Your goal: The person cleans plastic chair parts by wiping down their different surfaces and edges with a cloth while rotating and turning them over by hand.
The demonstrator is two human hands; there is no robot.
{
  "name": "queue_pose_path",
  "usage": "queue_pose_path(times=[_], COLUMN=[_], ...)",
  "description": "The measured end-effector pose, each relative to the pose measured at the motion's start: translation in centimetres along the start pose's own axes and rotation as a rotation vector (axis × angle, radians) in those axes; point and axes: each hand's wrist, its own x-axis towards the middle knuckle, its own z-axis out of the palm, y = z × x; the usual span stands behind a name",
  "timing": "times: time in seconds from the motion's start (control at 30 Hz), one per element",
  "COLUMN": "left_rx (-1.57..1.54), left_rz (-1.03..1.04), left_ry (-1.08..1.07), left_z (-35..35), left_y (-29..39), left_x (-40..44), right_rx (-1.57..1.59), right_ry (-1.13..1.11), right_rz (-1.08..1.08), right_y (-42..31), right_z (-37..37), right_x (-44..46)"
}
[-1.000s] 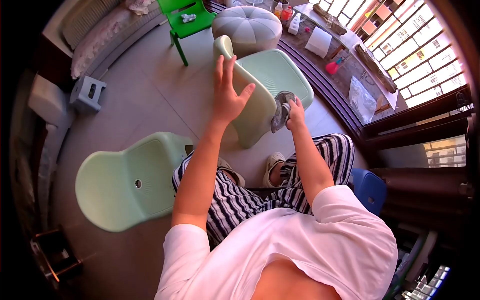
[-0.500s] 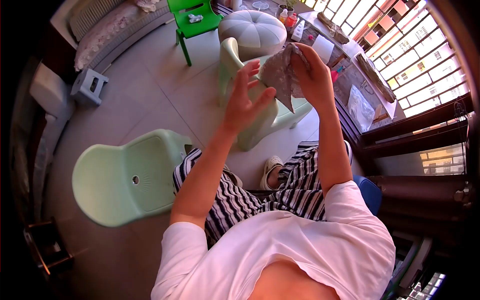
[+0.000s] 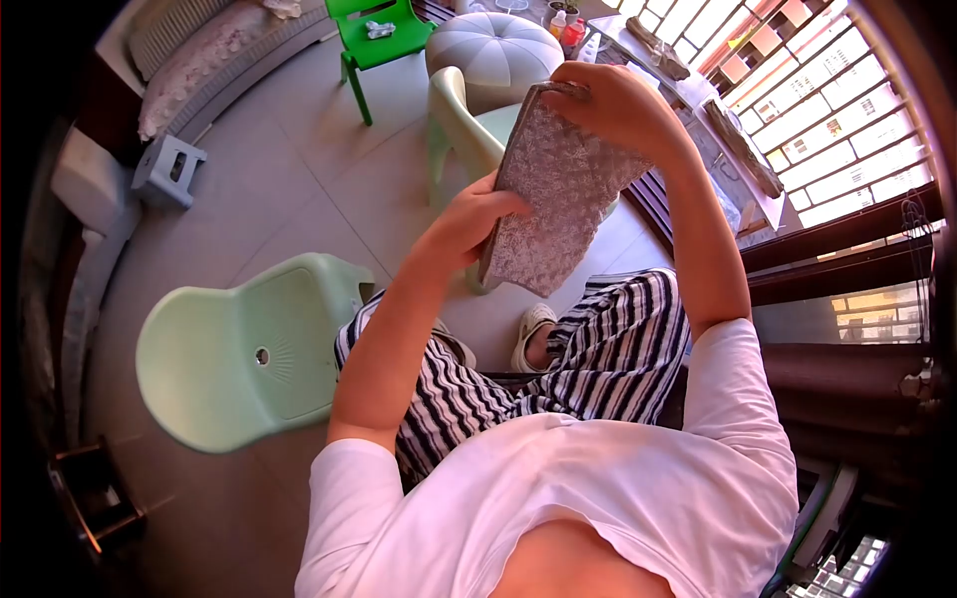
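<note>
A grey, short-piled cloth (image 3: 563,199) with a darker bound edge hangs between my hands, spread out and slightly slanted. My left hand (image 3: 471,219) grips its left edge, the thumb on the near face and the other fingers behind. At the cloth's top corner, my right hand (image 3: 610,100) is closed around the edge. Behind the cloth stands a pale green plastic chair (image 3: 454,110), partly hidden by it.
Another pale green chair (image 3: 204,369) is at my left knee. Farther off are a round grey pouf (image 3: 493,50), a green chair (image 3: 384,40) with a small packet, and a grey stool (image 3: 169,169). A cluttered ledge (image 3: 713,149) runs along the barred window.
The cloth was bunched in my right hand, with my left hand open beside it. Now it is spread out, nearer to me, and my left hand has taken hold of its edge.
</note>
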Motion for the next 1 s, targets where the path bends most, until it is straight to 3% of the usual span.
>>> queue_pose_path(times=[0.03, 0.1, 0.2, 0.27, 0.33, 0.37, 0.4, 0.5, 0.57, 0.63, 0.73, 0.8, 0.83, 0.87, 0.9, 0.97, 1.0], left_rx=[-0.114, -0.235, -0.439, -0.526, -0.429, -0.415, -0.416, -0.426, -0.504, -0.462, -0.478, -0.470, -0.375, -0.274, -0.278, -0.140, -0.146], left_rz=[-0.085, -0.037, 0.059, 0.108, 0.102, 0.110, 0.115, 0.154, 0.160, 0.168, 0.326, 0.395, 0.419, 0.437, 0.439, 0.127, 0.133], left_ry=[0.063, 0.072, 0.033, -0.018, 0.182, 0.213, 0.211, 0.218, 0.117, 0.197, 0.247, 0.342, 0.614, 0.883, 0.886, 1.007, 1.010], left_z=[0.0, -0.8, -1.2, -1.0, -0.2, -0.8, -1.3, -2.0, -1.6, -1.6, -2.5, -3.7, -5.0, -6.0, -6.6, -7.4, -8.1], left_y=[0.4, -0.4, -0.2, 0.6, 1.5, 1.1, 0.6, -0.1, 0.0, -0.1, 0.9, 1.4, 0.9, 0.1, -0.6, -2.2, -3.4], left_x=[0.0, 1.0, 1.1, 0.5, -0.2, 0.0, 0.3, 0.5, 0.4, 0.8, 0.9, 0.6, 1.2, 1.9, 2.5, 3.8, 4.8], right_rx=[-0.028, 0.031, 0.343, 0.399, 0.436, 0.424, 0.604, 1.615, 1.792, 1.830, 2.021, 1.958, 1.958, 1.647, 1.333, 0.695, 0.565], right_ry=[0.004, 0.048, -0.176, -0.095, 0.242, 0.290, 0.253, -0.023, -0.080, -0.074, 0.147, 0.429, 0.422, 0.524, 0.610, 0.337, 0.194], right_rz=[0.026, 0.011, -0.128, 0.035, 0.086, 0.152, 0.186, 0.437, 0.576, 0.611, 0.548, 0.405, 0.407, 0.320, 0.231, -0.125, -0.155], right_y=[-0.9, -3.4, -4.5, -3.0, -0.9, -0.2, 0.8, -1.4, -2.3, -2.2, -0.2, 0.0, 0.0, 0.1, 0.1, -1.2, -1.6], right_z=[-0.4, -0.3, -0.2, 1.3, 3.9, 5.3, 7.1, 8.5, 9.3, 10.1, 9.5, 7.2, 7.5, 8.2, 8.8, 9.6, 10.8], right_x=[-0.6, -3.1, -5.6, -6.1, -6.4, -6.7, -7.2, -8.6, -9.2, -9.1, -8.8, -9.5, -9.6, -9.9, -10.2, -9.8, -9.6])
